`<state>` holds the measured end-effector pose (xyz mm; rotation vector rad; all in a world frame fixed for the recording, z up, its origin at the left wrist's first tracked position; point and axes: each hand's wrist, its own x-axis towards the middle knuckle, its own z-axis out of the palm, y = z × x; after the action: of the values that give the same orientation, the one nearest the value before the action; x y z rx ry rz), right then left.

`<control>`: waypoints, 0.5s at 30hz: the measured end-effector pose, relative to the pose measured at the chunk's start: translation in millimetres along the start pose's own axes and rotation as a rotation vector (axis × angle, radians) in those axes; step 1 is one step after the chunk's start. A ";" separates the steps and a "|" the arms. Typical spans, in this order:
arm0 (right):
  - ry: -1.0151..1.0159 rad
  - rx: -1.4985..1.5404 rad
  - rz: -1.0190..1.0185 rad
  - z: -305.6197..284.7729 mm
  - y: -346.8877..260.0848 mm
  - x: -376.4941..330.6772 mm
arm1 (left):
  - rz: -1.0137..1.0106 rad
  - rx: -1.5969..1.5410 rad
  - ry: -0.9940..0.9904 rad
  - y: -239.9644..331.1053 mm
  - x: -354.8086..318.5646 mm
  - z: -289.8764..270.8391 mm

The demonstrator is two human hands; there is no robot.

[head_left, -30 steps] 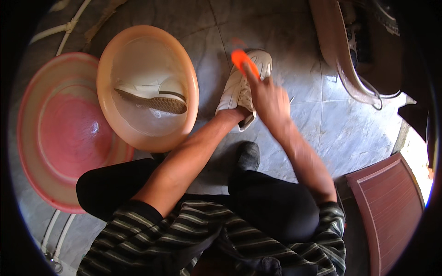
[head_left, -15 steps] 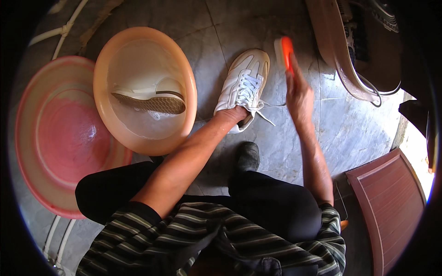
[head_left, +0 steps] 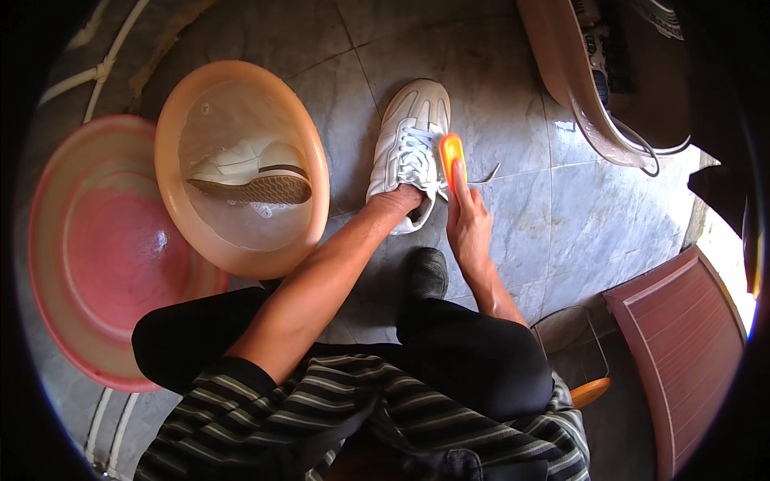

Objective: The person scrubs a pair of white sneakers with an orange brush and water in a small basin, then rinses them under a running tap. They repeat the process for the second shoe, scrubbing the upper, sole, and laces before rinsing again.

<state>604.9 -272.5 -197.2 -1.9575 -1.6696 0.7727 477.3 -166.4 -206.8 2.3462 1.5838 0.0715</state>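
Note:
My left hand (head_left: 407, 195) is pushed into the opening of a white lace-up sneaker (head_left: 389, 164) and holds it from inside, toe pointing away from me. Its fingers are hidden in the shoe. My right hand (head_left: 470, 224) grips an orange-handled brush (head_left: 453, 152), index finger stretched along the handle. The brush lies against the right side of the sneaker, by the laces; its bristles are hard to make out. To the left, a second white sneaker (head_left: 253, 189) lies on its side in cloudy water in a peach basin (head_left: 322, 188), its brown patterned sole toward me.
A pink basin (head_left: 104, 264) sits at the left, partly under the peach one. White pipes (head_left: 100, 72) run at the far left. A large curved tub-like object (head_left: 553, 60) stands far right. A brown panel (head_left: 682, 345) is near right. My dark shoe (head_left: 427, 272) rests on grey tiles.
My right hand has brought the brush leftward and nearer to me, from beyond the sneaker to its right side. The sneaker stays on my left hand. The whole view has shifted slightly.

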 end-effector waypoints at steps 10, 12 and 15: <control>0.007 -0.080 -0.041 0.3 5.2 21.4 | 0.005 0.053 -0.158 -2.5 -3.4 5.2; 0.025 0.008 -0.051 1.9 12.6 1.5 | -0.012 0.064 -0.134 -4.3 -3.1 10.1; 0.062 -0.100 -0.094 6.6 -1.5 68.2 | -0.049 0.055 -0.357 -3.9 -2.0 8.2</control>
<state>606.8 -205.1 -209.7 -1.9331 -1.7799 0.5990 474.8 -168.7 -215.5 2.2037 1.4782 -0.3840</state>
